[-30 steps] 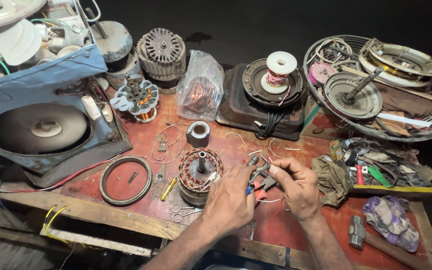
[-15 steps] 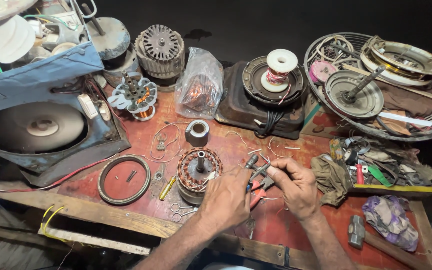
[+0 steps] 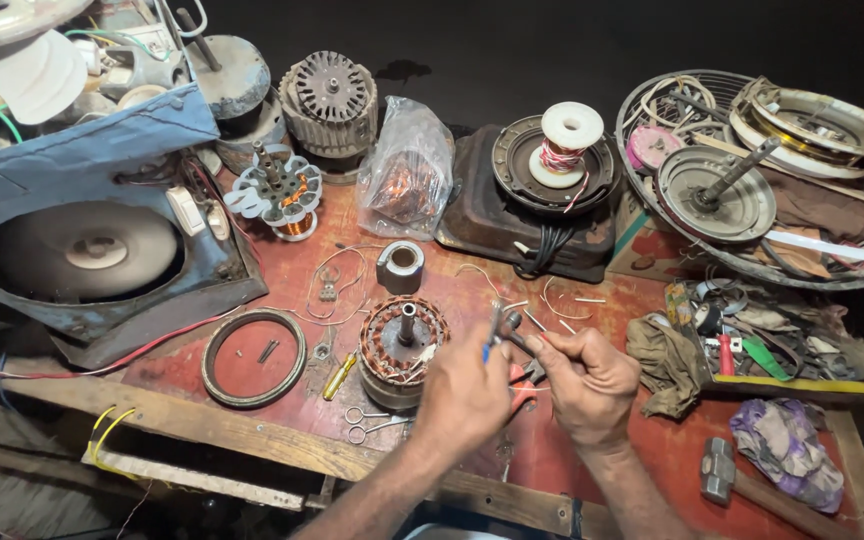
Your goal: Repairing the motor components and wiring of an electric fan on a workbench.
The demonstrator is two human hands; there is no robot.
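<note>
Low in the centre of the frame, the left hand (image 3: pixel 467 395) is curled closed around the blue-tipped handles of a pair of pliers (image 3: pixel 504 330), whose nose points up and slightly right toward the top of the frame; the right hand (image 3: pixel 587 380) sits just beside it to the right, fingers drawn together in a pinch on what looks like a thin wire end near the plier jaws, though the wire itself is too fine to make out; the two hands are almost touching. Just left of the left hand stands the wound stator (image 3: pixel 404 345), copper coils in a ring with its shaft upright; the left hand is the nearer of the two to it, the right lying farther right. Red-handled cutters (image 3: pixel 520 385) lie on the red bench (image 3: pixel 642 470) between and under the hands; small scissors (image 3: pixel 367 422) and a yellow-handled screwdriver (image 3: pixel 339 375) lie lower left of the stator; a grey bushing (image 3: pixel 399 266) stands above it; a hammer (image 3: pixel 727 478) rests at lower right.
</note>
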